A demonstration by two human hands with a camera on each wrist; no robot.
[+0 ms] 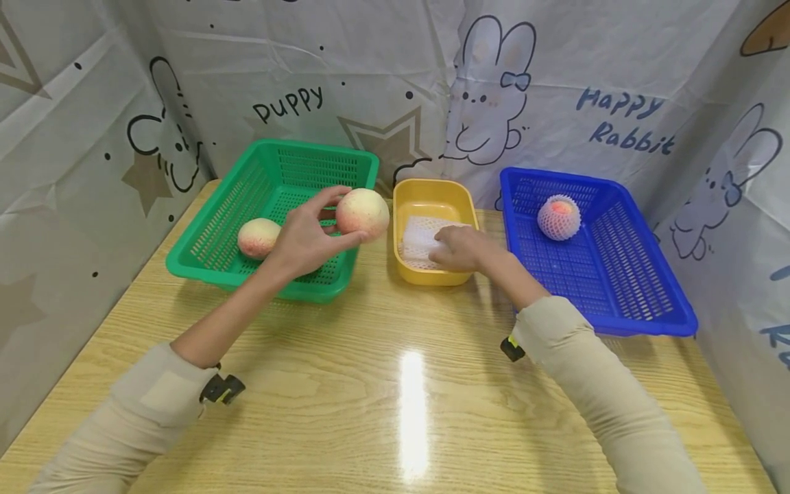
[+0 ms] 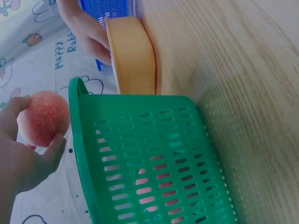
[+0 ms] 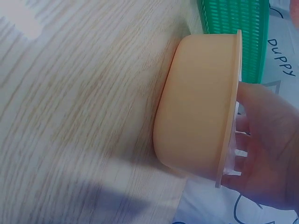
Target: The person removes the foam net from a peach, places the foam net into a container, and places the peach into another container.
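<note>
My left hand (image 1: 311,237) grips a pale yellow and pink peach (image 1: 363,215) between thumb and fingers, above the right rim of the green basket (image 1: 206,271). Another peach (image 1: 259,238) lies inside that basket, beside my left wrist. My right hand (image 1: 459,248) reaches into the yellow tub (image 1: 435,277), its fingers touching white foam net sleeves (image 1: 421,237). In the right wrist view the tub's wall (image 3: 198,102) hides those fingertips, so whether they pinch a sleeve is unclear.
At the right stands a blue basket (image 1: 601,274) with a peach in a foam net (image 1: 559,217) near its back left. All three containers sit on a wooden table (image 1: 345,398). A printed cloth (image 1: 382,62) rises behind and on both sides.
</note>
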